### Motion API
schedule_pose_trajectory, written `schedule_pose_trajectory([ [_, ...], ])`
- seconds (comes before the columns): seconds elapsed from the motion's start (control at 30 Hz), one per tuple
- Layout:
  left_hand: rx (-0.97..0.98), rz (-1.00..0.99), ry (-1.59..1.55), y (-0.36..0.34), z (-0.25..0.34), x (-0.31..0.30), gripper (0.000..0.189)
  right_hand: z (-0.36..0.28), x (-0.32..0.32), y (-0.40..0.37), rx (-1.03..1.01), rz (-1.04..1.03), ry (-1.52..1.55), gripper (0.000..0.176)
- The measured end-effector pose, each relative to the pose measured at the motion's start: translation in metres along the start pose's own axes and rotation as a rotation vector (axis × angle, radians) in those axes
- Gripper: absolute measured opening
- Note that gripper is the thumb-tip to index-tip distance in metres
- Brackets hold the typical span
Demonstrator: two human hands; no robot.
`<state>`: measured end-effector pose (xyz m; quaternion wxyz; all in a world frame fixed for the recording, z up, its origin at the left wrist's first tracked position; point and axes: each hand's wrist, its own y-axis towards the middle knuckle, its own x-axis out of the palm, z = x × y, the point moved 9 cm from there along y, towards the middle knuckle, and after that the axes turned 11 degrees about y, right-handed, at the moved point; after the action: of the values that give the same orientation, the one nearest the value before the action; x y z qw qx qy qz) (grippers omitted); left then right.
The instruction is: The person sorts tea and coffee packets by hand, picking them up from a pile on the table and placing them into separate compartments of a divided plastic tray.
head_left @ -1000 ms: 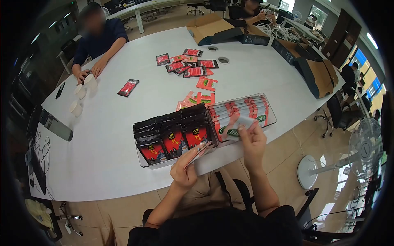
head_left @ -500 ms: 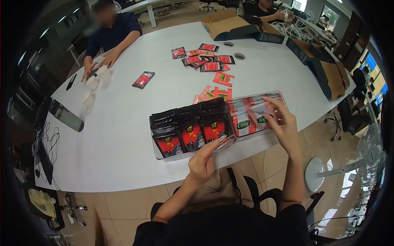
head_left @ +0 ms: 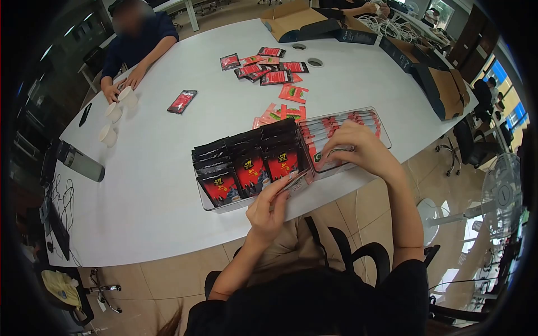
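A clear plastic tray [head_left: 208, 209] at the table's near edge holds black-and-red G7 coffee sachets [head_left: 251, 175] standing in rows on its left side. Red-and-white Cozy tea sachets [head_left: 315, 130] fill a clear tray section [head_left: 386, 140] on the right. My left hand [head_left: 268, 208] is closed on a few small tea sachets [head_left: 297, 183], in front of the coffee. Over the front of the tea rows, my right hand [head_left: 358, 150] has its fingers curled together and pointing down. Whatever is between those fingertips is hidden.
Loose coffee sachets [head_left: 276, 77] and red tea sachets [head_left: 293, 93] lie beyond the trays, one coffee sachet [head_left: 182, 101] apart. Paper cups [head_left: 108, 135], a bottle [head_left: 81, 161] and a phone [head_left: 85, 114] are leftward. A person [head_left: 143, 42] sits opposite. Opened cardboard boxes [head_left: 440, 89] stand right.
My right hand has moved left and turned palm-down over the front tea sachets; the sachet it pinched is no longer visible. My left hand still grips its sachets. The whole view has shifted slightly.
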<state>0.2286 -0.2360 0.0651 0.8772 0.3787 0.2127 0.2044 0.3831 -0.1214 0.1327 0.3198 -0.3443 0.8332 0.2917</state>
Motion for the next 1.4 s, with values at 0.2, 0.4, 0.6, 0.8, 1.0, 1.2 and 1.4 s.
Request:
schedule_pose_trajectory([
  [0.2,-0.021,0.022,-0.016,-0.002,-0.003,-0.002,0.03,-0.014,-0.014,0.005,-0.119,0.355,0.035,0.016],
  [0.4,-0.074,0.023,-0.06,-0.002,-0.006,-0.001,0.031,0.024,0.021,-0.014,0.184,0.04,0.177,0.028],
  [0.6,-0.113,0.045,-0.048,-0.001,-0.007,-0.003,0.032,0.017,0.04,-0.013,0.16,-0.041,0.102,0.033],
  [0.8,-0.171,0.03,-0.103,-0.007,-0.016,-0.002,0.034,0.003,0.022,-0.02,0.072,0.284,0.365,0.02],
  [1.0,-0.066,-0.01,-0.131,-0.003,-0.002,0.001,0.032,-0.033,0.028,-0.019,-0.092,0.352,0.195,0.013],
  [1.2,0.03,-0.015,-0.118,-0.002,0.002,0.001,0.031,0.01,-0.025,-0.06,0.081,0.636,0.251,0.011],
  [1.4,0.267,-0.09,0.133,0.008,0.032,0.001,0.032,0.057,-0.054,-0.074,0.226,0.545,0.058,0.013],
])
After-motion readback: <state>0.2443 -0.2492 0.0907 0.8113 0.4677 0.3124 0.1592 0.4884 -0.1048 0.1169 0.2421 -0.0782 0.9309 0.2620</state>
